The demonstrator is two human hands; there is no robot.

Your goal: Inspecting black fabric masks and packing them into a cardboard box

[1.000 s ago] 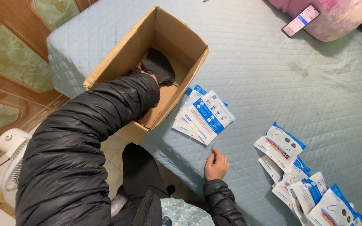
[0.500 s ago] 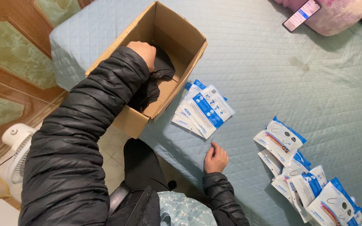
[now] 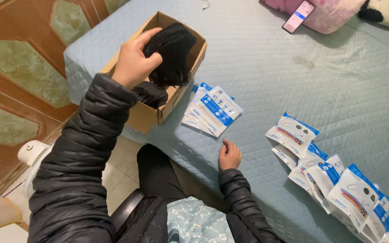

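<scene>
Head view, looking down over a bed (image 3: pixel 338 81) covered in a pale blue quilted spread: the left hand (image 3: pixel 133 58) is raised above an open cardboard box (image 3: pixel 147 114) that sits at the bed's corner. Its fingers are curled tight around a bunch of black masks (image 3: pixel 172 49), held just over the box opening. More black material (image 3: pixel 151 94) lies inside the box below.

The right hand (image 3: pixel 229 155) rests on the spread near the bed's edge, fingers loosely bent and holding nothing. Just beyond it, beside the box, lies a small fanned stack of flat white and blue packets (image 3: pixel 210 110).

Well to the right, a longer overlapping row of filled white and blue pouches (image 3: pixel 334 177) runs toward the lower corner of the picture.

At the far side of the bed a phone (image 3: pixel 298 16) with a lit screen leans on a pink cushion (image 3: pixel 334 18), with a black and white plush toy (image 3: pixel 386 11) next to it. Both arms wear a black puffer jacket. On the floor to the left stands a white fan (image 3: pixel 34 155), against a wooden panelled wall (image 3: pixel 19 85).
</scene>
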